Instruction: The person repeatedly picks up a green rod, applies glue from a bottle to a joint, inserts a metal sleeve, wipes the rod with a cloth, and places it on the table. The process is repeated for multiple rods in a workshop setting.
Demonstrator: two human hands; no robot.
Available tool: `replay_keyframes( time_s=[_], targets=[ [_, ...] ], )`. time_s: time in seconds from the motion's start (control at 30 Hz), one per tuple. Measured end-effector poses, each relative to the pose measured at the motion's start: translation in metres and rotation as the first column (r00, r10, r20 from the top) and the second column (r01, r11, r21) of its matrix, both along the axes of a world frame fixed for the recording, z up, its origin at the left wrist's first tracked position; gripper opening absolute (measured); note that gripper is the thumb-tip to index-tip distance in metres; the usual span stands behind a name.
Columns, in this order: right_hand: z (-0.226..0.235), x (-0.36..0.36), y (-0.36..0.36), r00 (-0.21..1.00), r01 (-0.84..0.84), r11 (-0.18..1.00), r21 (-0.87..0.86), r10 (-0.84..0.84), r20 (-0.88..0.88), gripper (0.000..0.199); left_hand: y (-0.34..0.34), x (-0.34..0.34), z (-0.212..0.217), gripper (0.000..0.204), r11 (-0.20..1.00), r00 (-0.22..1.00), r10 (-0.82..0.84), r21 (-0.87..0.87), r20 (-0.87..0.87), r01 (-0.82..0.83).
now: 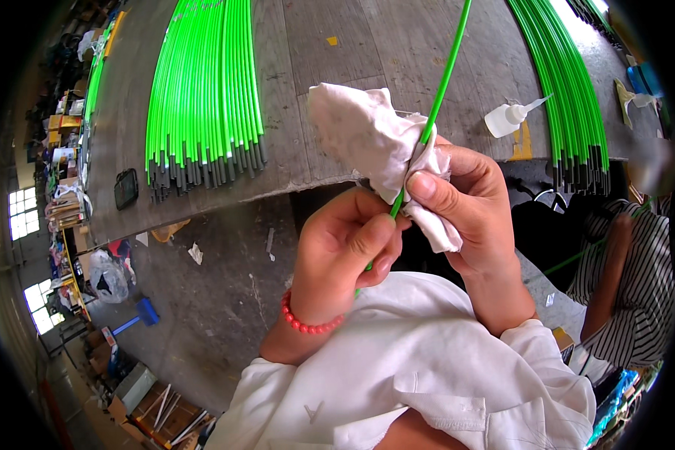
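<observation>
The work area comprises one separate green rod [448, 71], one white cloth [360, 127], two broad bundles of green rods [202, 82], one squeeze bottle [503, 120], one red bracelet [307, 327], one black device [126, 189] and one long-handled blue tool [148, 311].

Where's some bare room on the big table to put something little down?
The grey table is bare between the left rod bundle and the white cloth, and above the nozzle bottle, between the held green rod and the right rod bundle. It's crowded where those bundles lie and by the right hand.
</observation>
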State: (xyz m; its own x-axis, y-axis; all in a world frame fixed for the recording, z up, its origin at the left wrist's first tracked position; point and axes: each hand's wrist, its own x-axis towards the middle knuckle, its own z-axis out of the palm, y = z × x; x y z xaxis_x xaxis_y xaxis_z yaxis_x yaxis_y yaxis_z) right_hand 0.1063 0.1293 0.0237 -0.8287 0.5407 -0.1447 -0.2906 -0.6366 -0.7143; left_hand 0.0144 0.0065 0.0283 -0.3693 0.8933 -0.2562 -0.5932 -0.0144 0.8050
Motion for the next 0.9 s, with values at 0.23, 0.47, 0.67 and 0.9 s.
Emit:
replay_keyframes(
  time_s=[0.23, 0.47, 0.67, 0.9],
  targets=[
    [-0.009, 0.0, 0.001, 1.0, 0.021, 0.996, 0.086, -0.023, 0.019, 0.009, -0.002, -0.004, -0.009, 0.023, 0.996, 0.998, -0.049, 0.08, 0.046, 0.045],
    [-0.011, 0.01, 0.007, 1.0, 0.0, 0.98, -0.198, 0.004, 0.023, 0.021, 0.001, -0.003, 0.002, 0.015, 0.998, 0.982, 0.049, 0.025, 0.184, -0.054],
    [-0.003, 0.002, 0.002, 1.0, -0.012, 0.966, -0.258, 0.014, 0.007, 0.022, 0.0, 0.0, -0.007, 0.016, 0.995, 0.996, 0.06, 0.081, 0.063, -0.065],
    [-0.006, 0.001, 0.002, 0.997, -0.071, 0.981, -0.179, 0.072, -0.003, 0.019, -0.002, 0.0, -0.007, 0.014, 0.997, 0.999, 0.039, 0.071, 0.035, -0.041]
  ],
)
